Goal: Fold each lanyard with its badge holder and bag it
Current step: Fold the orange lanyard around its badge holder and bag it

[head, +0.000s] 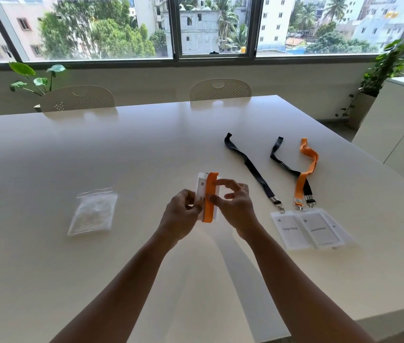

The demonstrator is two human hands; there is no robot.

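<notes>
Pale tabletop [121,149] carried the work: both hands' fingers [220,201] pinched a stiff badge holder [202,186] wrapped in soft, springy orange lanyard [209,196], best gripped across the wrap.

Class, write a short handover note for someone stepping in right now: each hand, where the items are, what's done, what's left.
Left hand grips the clear plastic badge holder; right hand pinches the orange fabric lanyard wrapped round it.
Pile of clear zip bags lies left on the white table.
Two black lanyards and one orange one lie unfolded at right with their holders.
Done: first fold nearly finished. Left: bag it, then three more.
</notes>
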